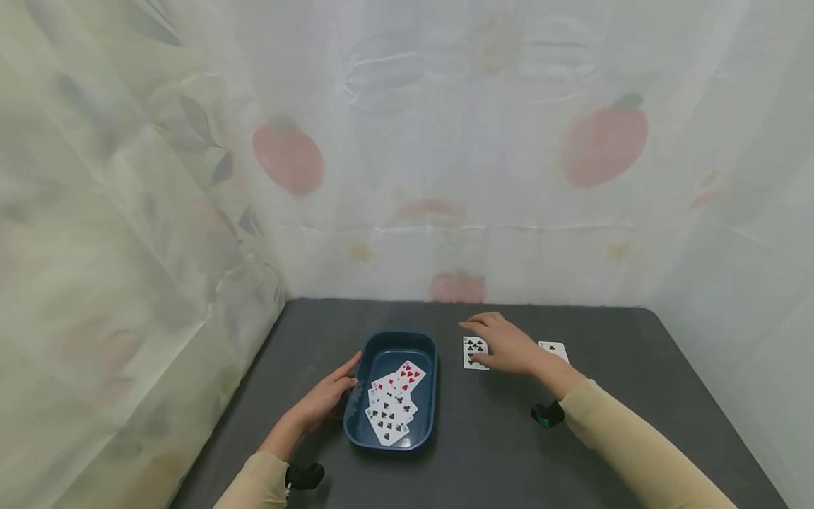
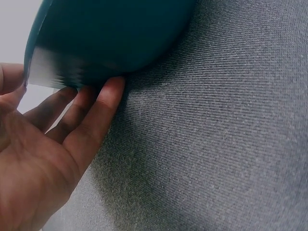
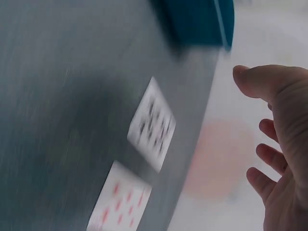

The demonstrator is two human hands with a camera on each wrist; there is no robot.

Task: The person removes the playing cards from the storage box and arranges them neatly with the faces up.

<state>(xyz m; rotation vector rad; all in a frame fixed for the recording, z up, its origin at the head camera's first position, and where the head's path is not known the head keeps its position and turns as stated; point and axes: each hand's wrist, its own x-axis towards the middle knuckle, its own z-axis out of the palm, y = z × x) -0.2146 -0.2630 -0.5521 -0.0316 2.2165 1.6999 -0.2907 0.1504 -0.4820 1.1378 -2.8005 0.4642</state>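
Note:
My left hand [image 1: 321,401] is at the left side of a dark blue tray [image 1: 434,396], thumb at its rim, fingertips against the outer wall in the left wrist view. In the tray lies an overlapping pile of playing cards [image 1: 389,406], face up, red and black. My right hand [image 1: 509,346] hovers with spread fingers over a black club card [image 1: 469,345] on the table, partly covering it in the head view. In the right wrist view nothing lies between thumb and fingers; a red-pip card [image 3: 118,202] lies beside the blurred black card.
Another club card [image 1: 555,348] shows partly behind my right wrist. The dark grey table [image 1: 483,452] ends at a pale fruit-print curtain [image 1: 407,247] at the back, with more curtain along the left and right. Dark bands are around both wrists.

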